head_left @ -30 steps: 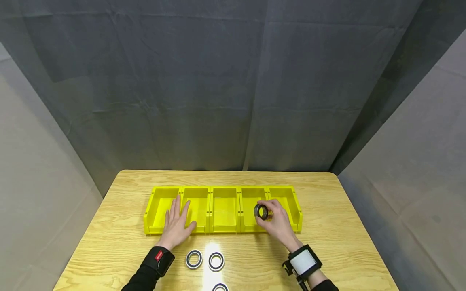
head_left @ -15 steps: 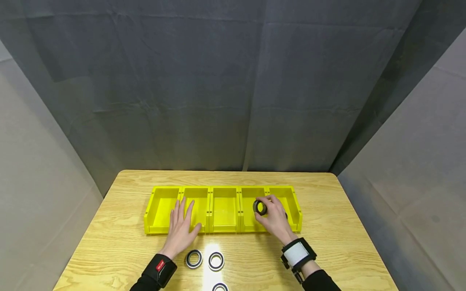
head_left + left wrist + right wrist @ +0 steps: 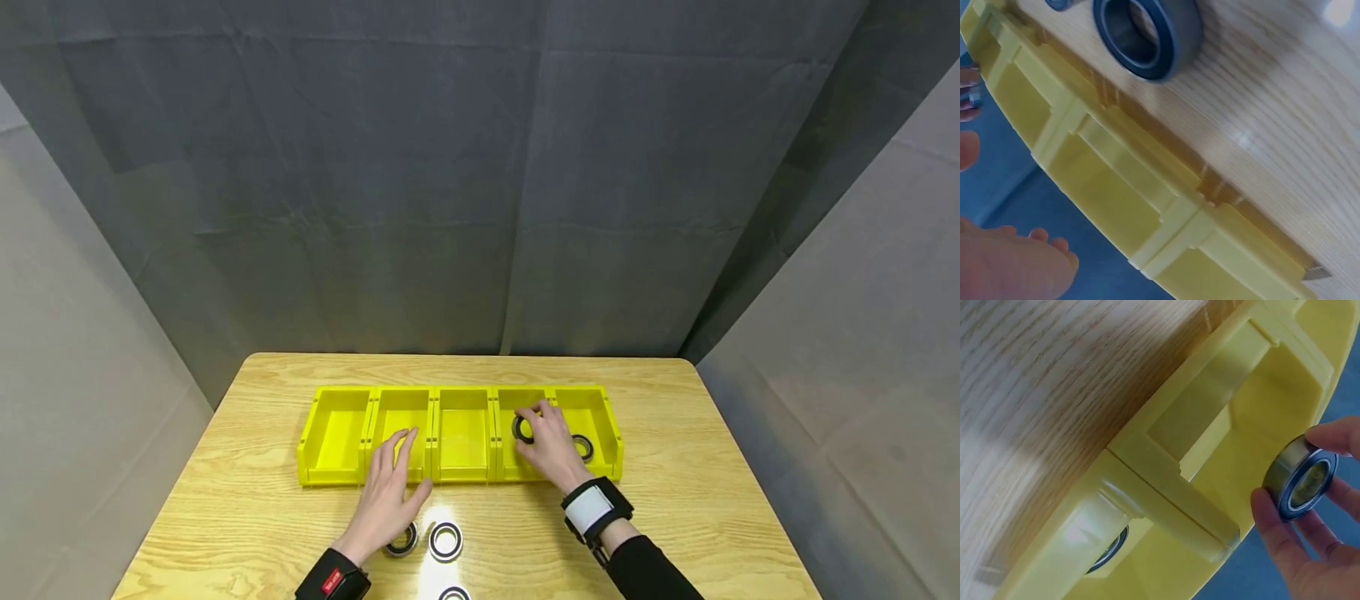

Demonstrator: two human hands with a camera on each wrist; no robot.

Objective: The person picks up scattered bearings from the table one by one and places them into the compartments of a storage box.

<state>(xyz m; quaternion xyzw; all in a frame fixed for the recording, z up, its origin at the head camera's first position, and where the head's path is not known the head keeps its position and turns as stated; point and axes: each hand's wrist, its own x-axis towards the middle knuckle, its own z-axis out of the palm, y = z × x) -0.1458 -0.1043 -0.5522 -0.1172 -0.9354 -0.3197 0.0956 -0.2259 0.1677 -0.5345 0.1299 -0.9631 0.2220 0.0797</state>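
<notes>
My right hand (image 3: 551, 450) pinches a ball bearing (image 3: 1302, 478) between thumb and fingers, over the fourth compartment from the left of the yellow bin row (image 3: 463, 477). A second bearing (image 3: 582, 447) lies in the rightmost compartment, partly behind the bin's front wall in the right wrist view. My left hand (image 3: 384, 510), fingers relaxed and spread, hovers in front of the second compartment and holds nothing. Just under it on the table is another bearing (image 3: 402, 542), partly covered by the hand in the head view.
Two more bearings, one in the middle (image 3: 446, 542) and one cut off by the bottom of the head view (image 3: 453, 594), lie on the wooden table (image 3: 712, 517). Grey curtains (image 3: 375, 183) hang behind the table, with pale panels on both sides.
My right hand has shifted slightly left with its bearing, uncovering the one in the rightmost compartment. My left hand has drawn back from the bins and right, now overlapping a table bearing.
</notes>
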